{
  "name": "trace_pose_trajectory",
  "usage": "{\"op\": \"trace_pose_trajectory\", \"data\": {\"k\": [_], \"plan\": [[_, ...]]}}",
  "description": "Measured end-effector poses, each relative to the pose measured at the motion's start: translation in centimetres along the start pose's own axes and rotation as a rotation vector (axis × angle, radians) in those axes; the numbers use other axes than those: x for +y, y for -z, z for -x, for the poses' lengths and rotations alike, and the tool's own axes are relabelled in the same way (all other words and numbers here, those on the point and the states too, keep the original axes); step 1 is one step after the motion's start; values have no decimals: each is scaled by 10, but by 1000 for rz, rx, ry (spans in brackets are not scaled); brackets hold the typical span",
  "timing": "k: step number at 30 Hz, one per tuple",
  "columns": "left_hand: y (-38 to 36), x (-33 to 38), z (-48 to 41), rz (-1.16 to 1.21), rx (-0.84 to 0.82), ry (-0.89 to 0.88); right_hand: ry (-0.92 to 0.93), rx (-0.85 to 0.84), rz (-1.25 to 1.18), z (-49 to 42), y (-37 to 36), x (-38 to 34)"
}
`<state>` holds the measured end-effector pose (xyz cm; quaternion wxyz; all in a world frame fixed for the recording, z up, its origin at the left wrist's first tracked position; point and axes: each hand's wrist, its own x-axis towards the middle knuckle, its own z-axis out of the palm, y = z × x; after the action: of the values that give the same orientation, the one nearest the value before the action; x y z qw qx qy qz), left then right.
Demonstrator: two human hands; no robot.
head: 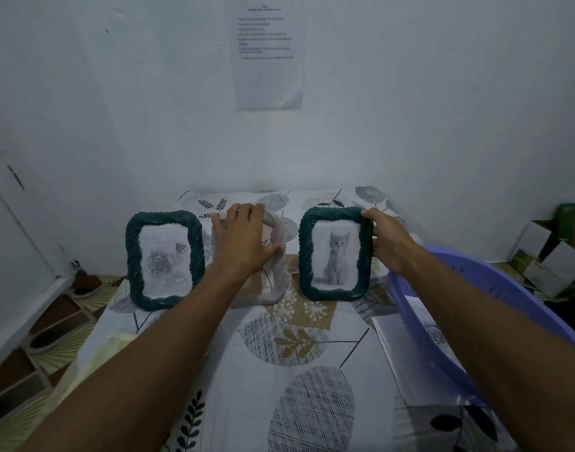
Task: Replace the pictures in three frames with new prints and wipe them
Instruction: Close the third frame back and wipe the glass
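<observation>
Leafy tablecloth: cat frame, white frame upright, portrait.

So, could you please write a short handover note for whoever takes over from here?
Left hand: holds the pale middle frame, upright.
Right hand: grips the kitten frame at its top right corner.
Rose frame stands at the left, untouched.
Loose prints lie beside and in the purple basin.
Done: three frames stand in a row.
Left: which prints are new, and any wiping, cannot be told; check.
</observation>
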<state>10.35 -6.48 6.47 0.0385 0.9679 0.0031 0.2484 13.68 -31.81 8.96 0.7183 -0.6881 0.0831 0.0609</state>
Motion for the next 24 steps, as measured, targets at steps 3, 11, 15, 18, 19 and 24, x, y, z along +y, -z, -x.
{"op": "trace_pose_trajectory", "data": {"k": [3, 11, 15, 18, 19, 24], "plan": [[-2, 0, 1, 2, 19, -5, -8, 8, 19, -2, 1, 2], [-5, -1, -1, -7, 43, -2, -4, 11, 65, -7, -4, 4], [-5, 0, -1, -11, 47, -4, -11, 7, 79, -7, -3, 6], [-5, 0, 1, -6, 46, -22, -11, -10, 71, -6, -2, 8], [-5, 1, 2, -3, 47, -32, -5, -11, 66, -6, -2, 8], [-1, 6, 7, 43, 54, -84, 90, 35, 121, -8, -1, 10]]}}
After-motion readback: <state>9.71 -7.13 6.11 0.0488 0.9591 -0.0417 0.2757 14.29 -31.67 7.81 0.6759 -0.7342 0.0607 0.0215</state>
